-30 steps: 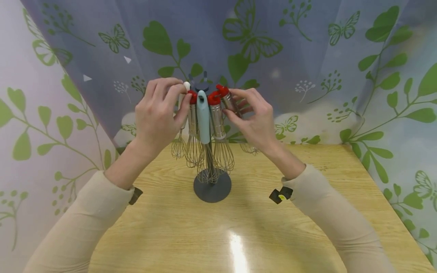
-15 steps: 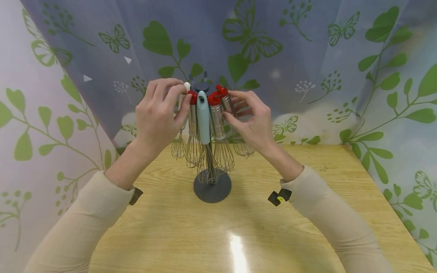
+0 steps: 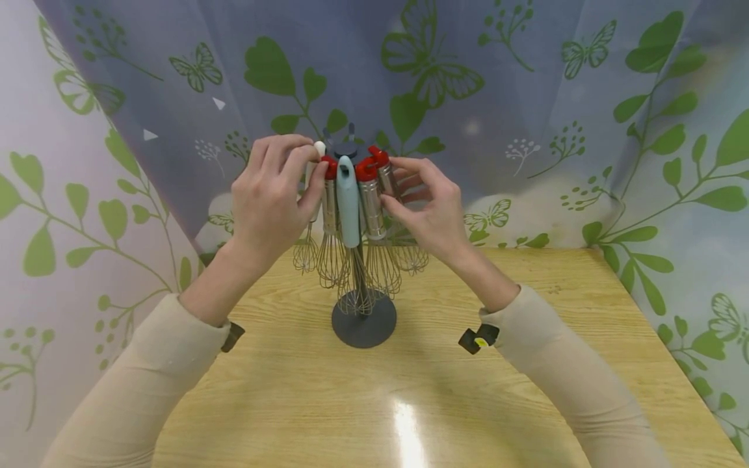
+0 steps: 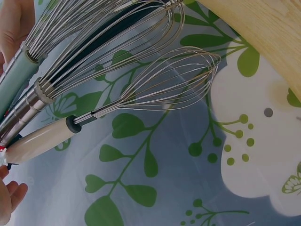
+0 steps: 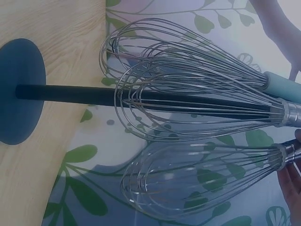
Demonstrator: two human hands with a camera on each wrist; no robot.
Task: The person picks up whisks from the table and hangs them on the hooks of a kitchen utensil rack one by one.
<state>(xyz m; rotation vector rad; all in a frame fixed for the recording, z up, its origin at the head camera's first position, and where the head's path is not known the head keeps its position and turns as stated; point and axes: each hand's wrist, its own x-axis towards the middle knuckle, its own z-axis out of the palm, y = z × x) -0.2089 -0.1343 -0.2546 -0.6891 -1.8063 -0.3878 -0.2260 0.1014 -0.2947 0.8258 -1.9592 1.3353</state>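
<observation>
My left hand [image 3: 268, 188] is at the top of a cream-handled whisk [image 4: 42, 139], its fingertips pinching the handle's end by the white knob [image 3: 319, 148]. A red-topped, steel-handled whisk [image 3: 329, 201] hangs right beside its thumb. My right hand [image 3: 432, 198] grips another steel-handled whisk with a red top [image 3: 379, 156], thumb on the near side and fingers behind. Its wire loops [image 5: 188, 183] hang below the hand in the right wrist view. Between the hands, a light-blue-handled whisk [image 3: 348, 205] and a further red-topped whisk [image 3: 371, 205] hang from a dark stand [image 3: 364, 328].
The stand's round base rests on a light wooden table [image 3: 281, 390]. Behind the table, a blue-grey curtain [image 3: 503, 117] printed with green leaves and butterflies rises close to the stand. Two bare dark hooks [image 3: 352, 130] show at the stand's top.
My right hand has shifted slightly left, bringing its whisk closer to the others; that whisk's handle is less tilted and its wire loops have swung left. My left hand has stayed in place.
</observation>
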